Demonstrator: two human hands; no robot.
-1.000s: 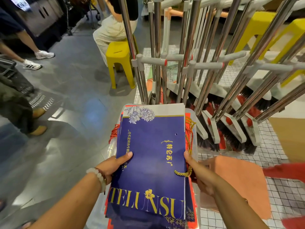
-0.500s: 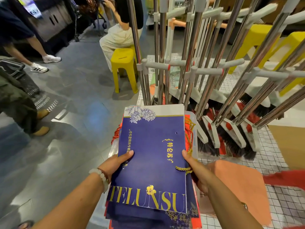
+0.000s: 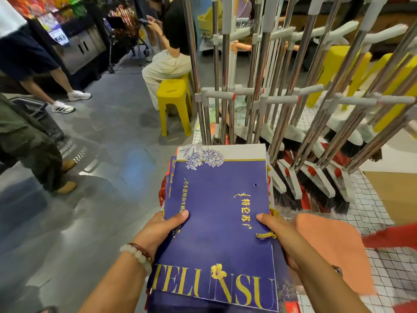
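Bags lie stacked and roughly squared, left hand and right hand gripping the sides, thumbs on top; putting the stack down looks yet to come.

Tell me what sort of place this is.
Probably a shop or supermarket aisle: many identical brooms stand racked together, stocked shelves with a price label line the far left, and a shopping basket stands at left. The left hand and right hand grip stacked bags.

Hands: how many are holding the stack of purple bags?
2. The left hand grips the stack of purple bags at its left edge, thumb on top; the right hand grips its right edge beside the gold cord. Fingers underneath are hidden.
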